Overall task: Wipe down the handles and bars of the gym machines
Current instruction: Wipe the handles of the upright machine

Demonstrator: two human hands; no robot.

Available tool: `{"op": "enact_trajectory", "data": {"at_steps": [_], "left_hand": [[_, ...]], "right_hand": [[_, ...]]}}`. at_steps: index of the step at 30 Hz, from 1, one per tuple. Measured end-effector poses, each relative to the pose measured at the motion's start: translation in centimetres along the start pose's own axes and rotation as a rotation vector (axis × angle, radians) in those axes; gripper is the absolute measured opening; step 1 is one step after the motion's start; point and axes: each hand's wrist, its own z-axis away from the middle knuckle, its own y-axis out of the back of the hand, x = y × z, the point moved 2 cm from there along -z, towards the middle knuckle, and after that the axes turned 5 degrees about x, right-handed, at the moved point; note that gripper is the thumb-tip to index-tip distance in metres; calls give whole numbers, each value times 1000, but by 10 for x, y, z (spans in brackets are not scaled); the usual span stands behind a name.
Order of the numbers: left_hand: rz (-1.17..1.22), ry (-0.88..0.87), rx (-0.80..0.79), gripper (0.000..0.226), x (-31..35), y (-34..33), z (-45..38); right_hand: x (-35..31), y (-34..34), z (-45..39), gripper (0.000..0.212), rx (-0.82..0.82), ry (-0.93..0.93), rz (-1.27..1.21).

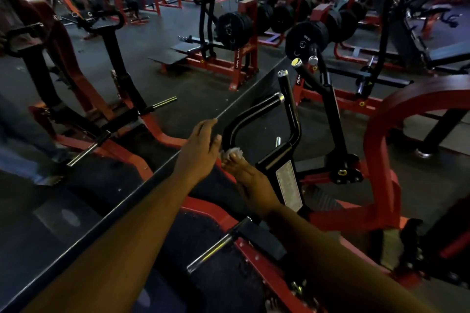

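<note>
A black handle bar (254, 114) of a red-framed gym machine (376, 150) is seen at the centre of the head view, just beyond both outstretched hands. The bar is bent: from a chrome-capped end (279, 96) at the far right it runs down and to the left, curves round at its near left corner, and joins the black upright (279, 160) of the machine. Its long axis therefore lies slantwise, from near left to far right, rising away from the person.

The left hand (201, 150) is placed at the curved corner of the bar, with its fingers bent towards it; whether the bar is actually gripped or only touched cannot be told, as the contact is hidden behind the fingers. The right hand (244, 175) is held just below and to the right of that corner, and a small white cloth (232, 153) is pinched in its fingertips, at or against the lowest part of the bend. The two hands are almost touching each other.

The cloth hand is judged to be the nearer to the unwiped length, and the stroke that follows would have to run up along the slant towards the chrome cap. A second capped handle (287, 94) stands upright just behind, and weight plates (305, 38) hang farther off.
</note>
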Motion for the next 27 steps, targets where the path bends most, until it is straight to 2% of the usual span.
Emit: {"op": "enact_trajectory", "data": {"at_steps": [7,11,12,15,19,23,25,27], "left_hand": [[-301,-108,-175,71,9,-24,15],[-291,-83,-160,73,10,-23,8],[-274,-67,-173,73,11,-23,5],[-263,-69,-203,76,14,-27,2],[-273,-60,-206,77,16,-31,-2],[-282,-78,-189,76,19,-33,-9],[-299,-93,-169,75,20,-35,-16],[-311,-86,-163,74,23,-38,-22]], "right_hand": [[27,28,61,53,-67,-81,106],[31,45,35,48,60,-240,148],[27,43,27,45,29,-256,185],[18,23,26,56,-61,-265,239],[13,22,47,48,77,-371,102],[-17,44,54,42,188,-448,-191],[-3,52,42,35,237,-405,-206],[25,49,28,40,164,-383,-100]]}}
